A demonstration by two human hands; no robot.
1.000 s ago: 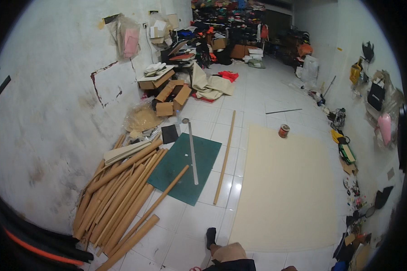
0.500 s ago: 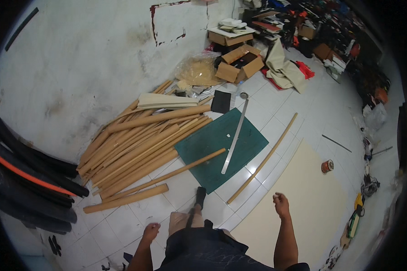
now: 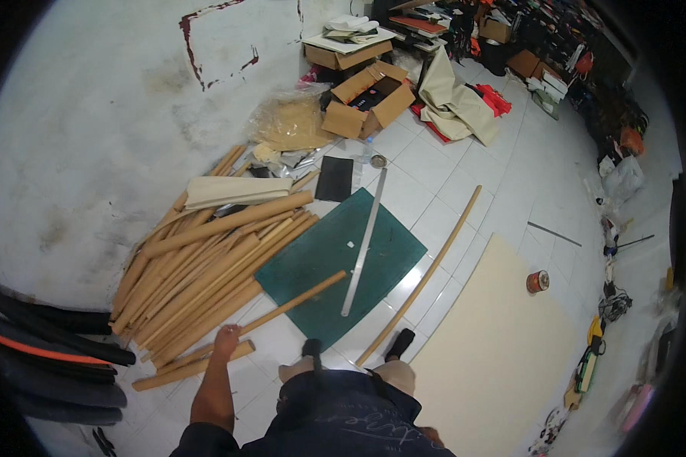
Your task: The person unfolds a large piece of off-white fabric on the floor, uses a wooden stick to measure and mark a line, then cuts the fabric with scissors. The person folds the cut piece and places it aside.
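Head view: my left hand (image 3: 226,343) overlaps the slender brown tube (image 3: 293,302) (whether my fingers grasp it, I cannot tell), its far end over the green mat (image 3: 392,247).

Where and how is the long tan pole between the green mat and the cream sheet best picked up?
Likely around the middle of the long tan pole, from above, thumb and fingers across its width. It lies flat and slim, with gaps separating it from the green mat and cream sheet; a middle hold should balance its length.
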